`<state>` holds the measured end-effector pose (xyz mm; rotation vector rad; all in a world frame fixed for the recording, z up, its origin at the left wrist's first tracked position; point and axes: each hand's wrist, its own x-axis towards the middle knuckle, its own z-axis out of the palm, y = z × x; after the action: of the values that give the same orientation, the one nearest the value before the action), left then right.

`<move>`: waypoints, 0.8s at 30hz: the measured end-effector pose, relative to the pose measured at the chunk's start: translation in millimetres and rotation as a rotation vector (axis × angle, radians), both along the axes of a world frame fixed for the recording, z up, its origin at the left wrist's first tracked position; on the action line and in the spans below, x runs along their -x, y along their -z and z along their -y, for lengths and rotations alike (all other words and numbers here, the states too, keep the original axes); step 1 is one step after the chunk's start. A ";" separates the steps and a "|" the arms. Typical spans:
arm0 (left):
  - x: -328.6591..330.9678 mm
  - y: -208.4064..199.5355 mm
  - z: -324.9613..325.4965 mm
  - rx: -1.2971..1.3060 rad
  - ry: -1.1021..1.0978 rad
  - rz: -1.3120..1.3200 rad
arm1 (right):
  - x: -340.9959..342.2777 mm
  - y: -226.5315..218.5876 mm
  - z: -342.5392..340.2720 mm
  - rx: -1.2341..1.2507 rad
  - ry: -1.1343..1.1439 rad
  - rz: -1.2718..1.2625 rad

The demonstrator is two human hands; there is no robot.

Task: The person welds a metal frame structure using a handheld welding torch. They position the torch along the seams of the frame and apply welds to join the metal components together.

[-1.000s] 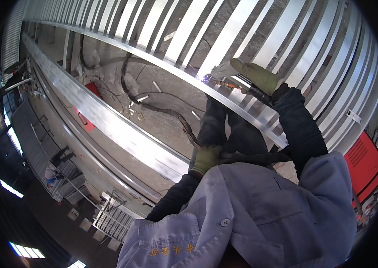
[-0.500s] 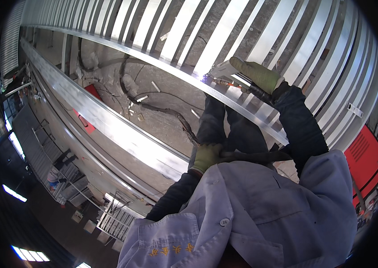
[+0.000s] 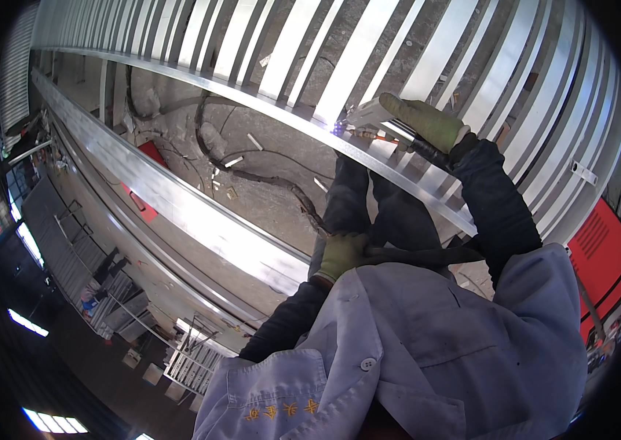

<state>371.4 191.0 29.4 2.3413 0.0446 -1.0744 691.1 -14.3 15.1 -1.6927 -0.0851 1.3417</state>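
In my right hand (image 3: 428,125), gloved in yellow-green, is a welding torch (image 3: 428,152) with a black handle and an orange-brown front part. Its tip meets a bright violet-white glow on the edge rail (image 3: 251,100) of a slatted silver metal frame. A pale angled metal piece (image 3: 370,112) lies against the fingers; whether I hold it is unclear. My left hand (image 3: 343,254), gloved alike, is closed around a thick dark cable (image 3: 420,255) at my lap. That cable runs on to the right across my body.
A long silver beam (image 3: 200,227) crosses the left side. Dark cables (image 3: 204,139) and white scraps lie on the concrete floor (image 3: 266,187). A red slotted cabinet (image 3: 602,238) stands at the right. Farther left are a person (image 3: 94,297) and slatted frames (image 3: 196,363).
The view has shifted very slightly. Both hands keep their places, and the glow stays at the torch tip on the rail.
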 end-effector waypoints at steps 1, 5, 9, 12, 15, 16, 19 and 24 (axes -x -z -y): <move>0.5 0.8 0.6 0.005 0.007 0.007 | -0.1 -0.8 1.4 -0.004 -0.005 -0.019; 3.0 7.4 2.1 0.081 -0.002 0.040 | 11.4 -4.3 8.5 -0.008 0.117 -0.024; 6.8 18.5 4.5 0.127 0.059 0.094 | 17.8 -0.4 20.6 0.015 0.130 -0.029; 1.8 17.5 6.1 0.133 0.092 0.059 | 19.1 -9.4 20.8 0.034 0.127 -0.042; 4.2 16.6 7.7 0.126 0.093 0.054 | 20.1 -18.6 18.9 0.058 0.130 -0.046; 5.5 17.1 7.1 0.121 0.090 0.059 | 20.6 -19.0 18.1 0.065 0.133 -0.040; 8.1 19.8 6.3 0.118 0.085 0.064 | 23.2 -16.1 19.0 0.063 0.132 -0.023; 7.0 18.8 5.7 0.131 0.085 0.003 | 23.8 -12.5 21.4 0.081 0.090 -0.025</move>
<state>364.4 185.3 10.6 2.2441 -0.1242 -1.0815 667.3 -35.7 27.7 -1.7259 0.0601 1.3142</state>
